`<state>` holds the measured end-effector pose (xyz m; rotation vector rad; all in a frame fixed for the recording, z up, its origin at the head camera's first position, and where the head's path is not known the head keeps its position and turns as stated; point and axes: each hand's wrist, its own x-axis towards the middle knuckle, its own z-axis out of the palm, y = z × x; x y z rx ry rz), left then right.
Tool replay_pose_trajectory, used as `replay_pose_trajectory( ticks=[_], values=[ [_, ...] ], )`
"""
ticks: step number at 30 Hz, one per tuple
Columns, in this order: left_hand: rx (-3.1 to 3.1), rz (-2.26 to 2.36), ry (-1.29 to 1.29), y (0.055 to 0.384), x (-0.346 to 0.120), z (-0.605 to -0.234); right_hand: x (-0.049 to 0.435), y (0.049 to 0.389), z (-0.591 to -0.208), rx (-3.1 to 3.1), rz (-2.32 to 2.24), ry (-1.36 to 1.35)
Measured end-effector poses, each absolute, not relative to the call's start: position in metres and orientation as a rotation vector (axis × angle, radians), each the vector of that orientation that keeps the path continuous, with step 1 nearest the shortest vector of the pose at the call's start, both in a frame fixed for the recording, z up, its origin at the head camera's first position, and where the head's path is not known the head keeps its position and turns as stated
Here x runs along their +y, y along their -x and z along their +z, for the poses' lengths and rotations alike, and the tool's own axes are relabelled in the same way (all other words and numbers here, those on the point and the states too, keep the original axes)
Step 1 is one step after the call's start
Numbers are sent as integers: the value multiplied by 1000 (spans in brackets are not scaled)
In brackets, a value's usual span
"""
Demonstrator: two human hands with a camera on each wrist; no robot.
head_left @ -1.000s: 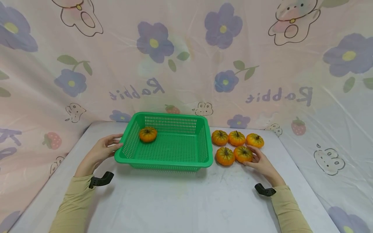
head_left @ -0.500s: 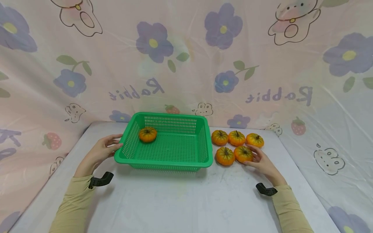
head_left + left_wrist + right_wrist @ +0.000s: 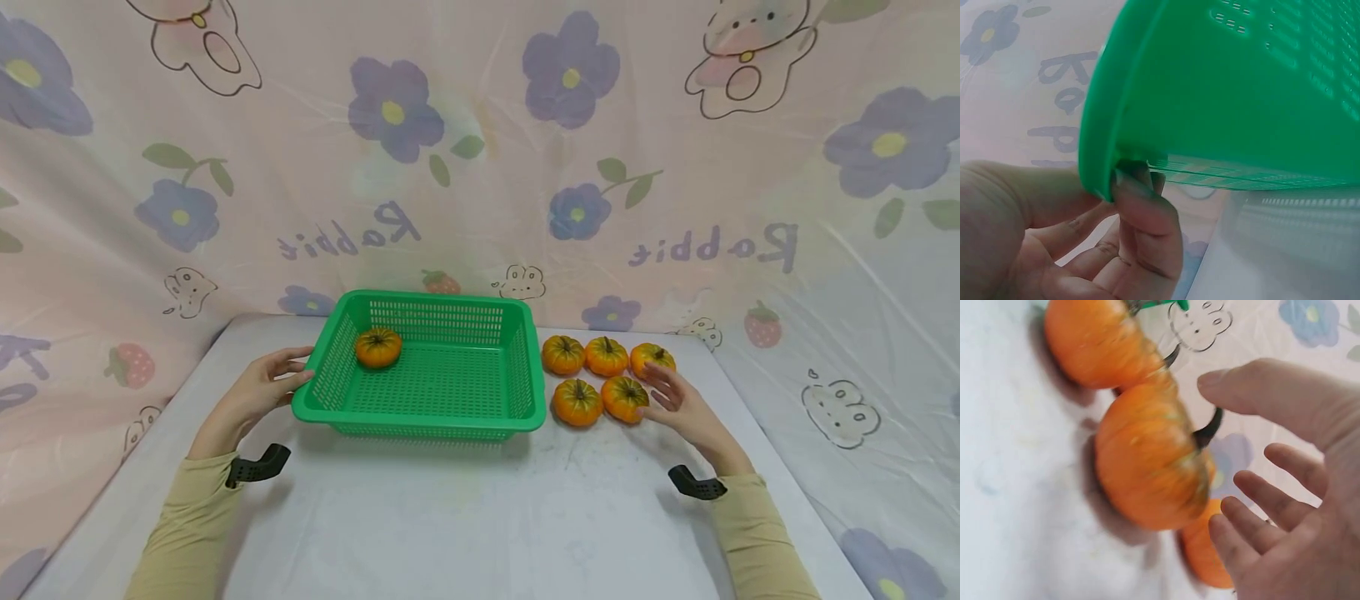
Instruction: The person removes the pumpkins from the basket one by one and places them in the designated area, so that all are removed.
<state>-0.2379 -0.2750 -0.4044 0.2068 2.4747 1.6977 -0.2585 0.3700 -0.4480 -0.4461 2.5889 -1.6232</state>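
My left hand point(image 3: 253, 392) grips the left rim of a green plastic basket point(image 3: 420, 422). In the left wrist view its thumb lies along the rim and its fingers curl under it. One small orange pumpkin point(image 3: 378, 348) sits inside the basket at the left. My right hand point(image 3: 688, 412) is spread just right of the front-right pumpkin point(image 3: 624, 400), holding nothing. The right wrist view shows that pumpkin point(image 3: 1150, 459) upright on the table, its dark stem point(image 3: 1210, 430) near my thumb, with a gap between palm and fruit.
Right of the basket lie the other pumpkins: one at the front point(image 3: 577, 403), and a back row of a left one point(image 3: 563, 356), a middle one point(image 3: 606, 357) and a right one point(image 3: 651, 358). A patterned curtain point(image 3: 480, 183) hangs behind the white table point(image 3: 465, 517).
My right hand has let go of the front-right pumpkin and drawn back a little to the right, its fingers spreading. The left hand stays on the basket rim.
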Motion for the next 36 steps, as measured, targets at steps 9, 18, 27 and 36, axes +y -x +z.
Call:
replay_pose_trajectory(
  ticks=[9, 18, 27, 36],
  values=[
    [2471, 1707, -202, 238, -275, -406, 355, 259, -413, 2629, -1604, 551],
    [2465, 1710, -205, 239, -275, -407, 324, 265, -384, 2584, -1650, 652],
    [2480, 1704, -206, 239, -276, -407, 282, 283, -369, 2505, -1651, 886],
    [2474, 1706, -188, 240, -276, -407, 235, 304, -355, 2385, -1679, 1093]
  ],
)
